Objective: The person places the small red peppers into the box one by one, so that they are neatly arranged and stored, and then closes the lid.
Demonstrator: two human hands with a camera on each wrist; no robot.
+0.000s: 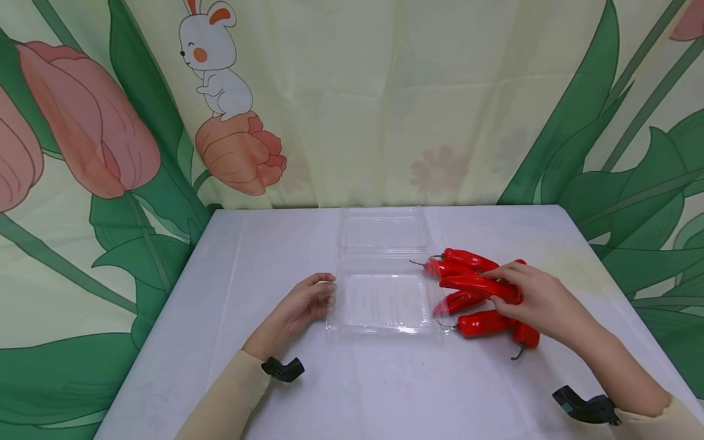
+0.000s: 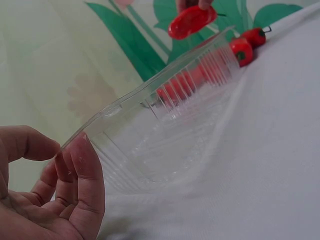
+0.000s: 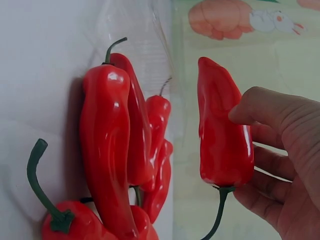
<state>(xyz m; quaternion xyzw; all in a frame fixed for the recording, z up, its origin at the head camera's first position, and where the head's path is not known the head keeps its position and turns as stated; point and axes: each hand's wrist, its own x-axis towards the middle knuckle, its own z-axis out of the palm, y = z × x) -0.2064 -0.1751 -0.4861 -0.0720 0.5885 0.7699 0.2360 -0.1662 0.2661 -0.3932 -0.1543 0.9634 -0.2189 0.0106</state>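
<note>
A clear plastic clamshell box [image 1: 385, 299] lies opened flat on the white table, its lid [image 1: 383, 231] toward the back. My left hand [image 1: 305, 300] pinches the box's left rim between thumb and fingers, plain in the left wrist view [image 2: 65, 185]. With my right hand [image 1: 541, 299] I hold a red chili pepper [image 3: 225, 125] up over the pile, its green stem pointing down in the right wrist view. Below it several red peppers [image 1: 484, 324] lie heaped beside the box's right edge. No pepper shows inside the base.
The white tablecloth [image 1: 341, 391] covers the table, whose back edge meets a curtain [image 1: 374, 110] printed with tulips and a rabbit. A black strap [image 1: 283, 369] sits on my left wrist and another strap [image 1: 587, 406] on the right.
</note>
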